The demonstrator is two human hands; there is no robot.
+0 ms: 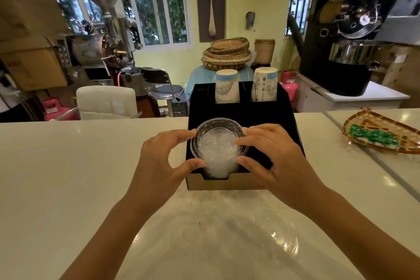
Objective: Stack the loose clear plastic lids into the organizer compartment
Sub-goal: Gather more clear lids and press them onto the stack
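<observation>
A black organizer stands on the white counter in front of me. A stack of clear plastic lids sits tilted in its front compartment. My left hand holds the stack's left rim between thumb and fingertips. My right hand holds the right rim the same way. One loose clear lid lies on the counter near me, under my right forearm.
Two stacks of paper cups stand in the organizer's rear slots. A woven tray with green packets lies at the right. Beyond the counter are a white chair, a stool and roasting machines.
</observation>
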